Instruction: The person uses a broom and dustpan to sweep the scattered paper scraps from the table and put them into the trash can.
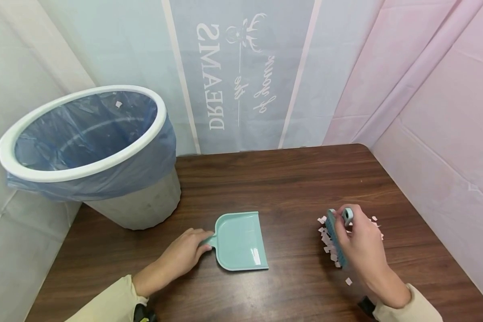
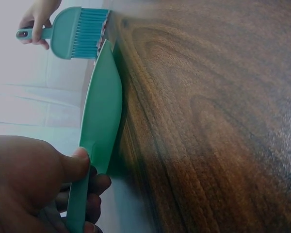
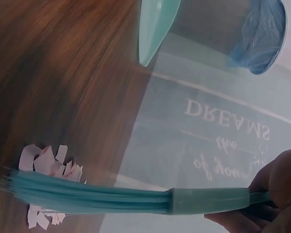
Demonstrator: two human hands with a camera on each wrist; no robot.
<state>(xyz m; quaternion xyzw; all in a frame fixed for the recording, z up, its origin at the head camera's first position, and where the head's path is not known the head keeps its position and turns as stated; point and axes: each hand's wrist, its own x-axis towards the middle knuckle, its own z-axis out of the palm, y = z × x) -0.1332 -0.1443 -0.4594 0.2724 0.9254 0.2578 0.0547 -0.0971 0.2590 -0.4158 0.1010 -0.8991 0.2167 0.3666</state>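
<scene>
My left hand (image 1: 185, 251) grips the short handle of a mint-green dustpan (image 1: 241, 241), thumb on top and fingers beneath. The pan lies on the table with its straight edge facing right, and its surface looks bare. On the right, my right hand (image 1: 364, 239) holds a small teal hand brush (image 3: 97, 193) by its handle, bristles down on the wood. White paper scraps (image 1: 328, 243) lie heaped along the bristles' left side, with a few more to the right. One loose scrap (image 1: 348, 281) lies nearer me. A gap of bare wood separates brush and pan.
A grey bin (image 1: 145, 210) with a white rim and blue liner bag stands at the back left; a single scrap (image 1: 118, 104) clings to the liner. The dark wooden table (image 1: 281, 179) meets printed cloth (image 1: 241, 138) behind and pale cloth (image 1: 446, 156) on the right.
</scene>
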